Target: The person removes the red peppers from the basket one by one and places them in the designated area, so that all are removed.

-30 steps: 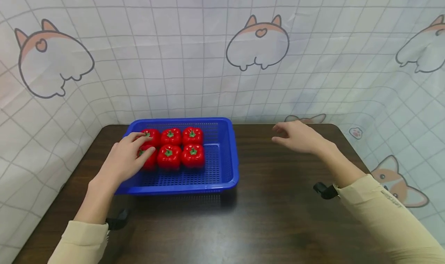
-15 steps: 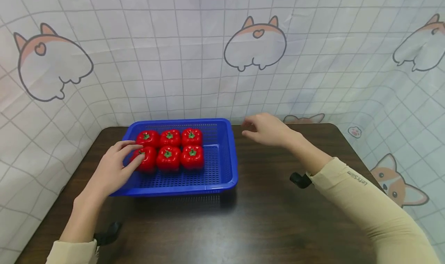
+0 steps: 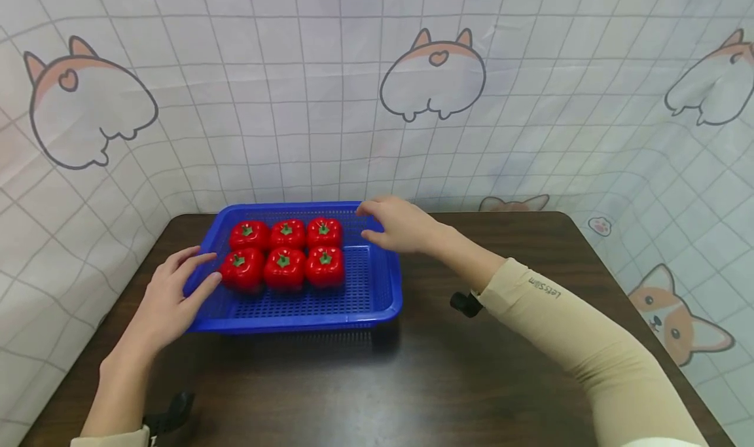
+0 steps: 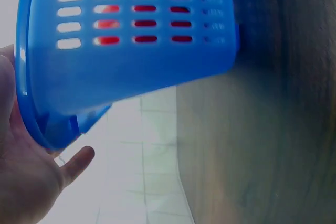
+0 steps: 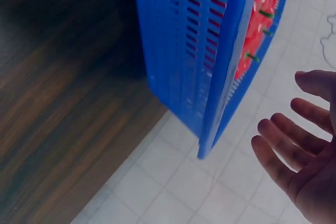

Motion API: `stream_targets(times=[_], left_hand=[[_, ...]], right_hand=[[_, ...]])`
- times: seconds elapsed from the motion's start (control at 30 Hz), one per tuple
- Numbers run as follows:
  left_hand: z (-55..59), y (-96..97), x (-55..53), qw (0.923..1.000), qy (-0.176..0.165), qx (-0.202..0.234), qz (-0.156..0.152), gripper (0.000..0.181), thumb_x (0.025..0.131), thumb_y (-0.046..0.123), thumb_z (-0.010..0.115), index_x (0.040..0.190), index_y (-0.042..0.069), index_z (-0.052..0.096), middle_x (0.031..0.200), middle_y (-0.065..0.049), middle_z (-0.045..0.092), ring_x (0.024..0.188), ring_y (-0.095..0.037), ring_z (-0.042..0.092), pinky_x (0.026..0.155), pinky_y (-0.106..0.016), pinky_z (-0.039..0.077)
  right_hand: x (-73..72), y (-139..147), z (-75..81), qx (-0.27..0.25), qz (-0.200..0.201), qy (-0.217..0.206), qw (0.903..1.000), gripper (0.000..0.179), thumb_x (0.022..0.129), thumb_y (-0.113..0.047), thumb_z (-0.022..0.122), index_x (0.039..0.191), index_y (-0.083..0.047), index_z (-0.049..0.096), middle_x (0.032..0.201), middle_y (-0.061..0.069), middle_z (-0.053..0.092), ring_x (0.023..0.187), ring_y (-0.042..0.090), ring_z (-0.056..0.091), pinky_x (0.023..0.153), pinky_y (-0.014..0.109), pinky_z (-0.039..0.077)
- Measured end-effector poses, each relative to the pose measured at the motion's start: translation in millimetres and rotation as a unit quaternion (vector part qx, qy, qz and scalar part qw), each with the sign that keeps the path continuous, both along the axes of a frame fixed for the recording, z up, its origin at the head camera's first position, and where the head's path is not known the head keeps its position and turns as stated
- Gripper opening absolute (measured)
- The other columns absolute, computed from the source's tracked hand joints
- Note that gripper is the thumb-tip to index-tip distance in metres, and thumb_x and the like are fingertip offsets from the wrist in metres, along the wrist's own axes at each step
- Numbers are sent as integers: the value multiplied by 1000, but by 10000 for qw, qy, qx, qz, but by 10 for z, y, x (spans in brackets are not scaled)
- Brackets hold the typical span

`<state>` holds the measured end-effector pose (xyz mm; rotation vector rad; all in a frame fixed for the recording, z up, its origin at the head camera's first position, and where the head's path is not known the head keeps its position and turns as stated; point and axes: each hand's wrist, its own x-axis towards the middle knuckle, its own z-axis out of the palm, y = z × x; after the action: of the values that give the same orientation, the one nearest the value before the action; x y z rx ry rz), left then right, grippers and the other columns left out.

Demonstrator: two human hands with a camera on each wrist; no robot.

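Several red bell peppers [image 3: 285, 268] with green stems stand in two rows in a blue plastic basket [image 3: 353, 317]. My left hand [image 3: 167, 296] is at the basket's left rim, with fingers spread and holding nothing. In the left wrist view, the thumb and fingers of that hand lie around the rim of the basket [image 4: 126, 66]; whether they touch it I cannot tell. Over the basket's right end hovers my right hand [image 3: 400, 226], its fingers loosely bent with nothing between them. The right wrist view shows this hand [image 5: 299, 150] apart from the basket's wall [image 5: 173, 51].
The basket stands on a dark brown wooden table [image 3: 365, 388], toward its back left. Behind and beside the table hangs a white gridded cloth [image 3: 330, 107] with corgi drawings. A black wrist camera [image 3: 465, 304] sits by the right sleeve [image 3: 548, 316].
My right hand has moved left, from beyond the table's right half to over the basket's right end. My left hand has drawn back leftward from above the peppers to the left rim.
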<state>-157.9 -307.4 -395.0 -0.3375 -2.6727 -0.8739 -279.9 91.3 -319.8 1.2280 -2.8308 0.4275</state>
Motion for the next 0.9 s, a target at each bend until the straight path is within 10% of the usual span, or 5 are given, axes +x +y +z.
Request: stream_targets(times=[0.57,0.9], left_hand=[[-95,-179,187,9974,-611,170,-350,68,102,30,63,158,1,37,167,-25,16,144,-62,11,103,-84,11],[-143,-202,214,9961,-786,148,-382,76,100,31,66,161,4,30,168,-24,11,146,-60,7,105,-83,10]], right_hand=[[-87,-599,5,599,705,-1117,9894,49,93,-24,77,135,-5,61,130,11,65,114,24,61,93,34,51],[-10,-889,-33,1524,474,-1098,9811,56,90,-32,81,138,-12,59,131,3,61,116,16,55,94,34,51]])
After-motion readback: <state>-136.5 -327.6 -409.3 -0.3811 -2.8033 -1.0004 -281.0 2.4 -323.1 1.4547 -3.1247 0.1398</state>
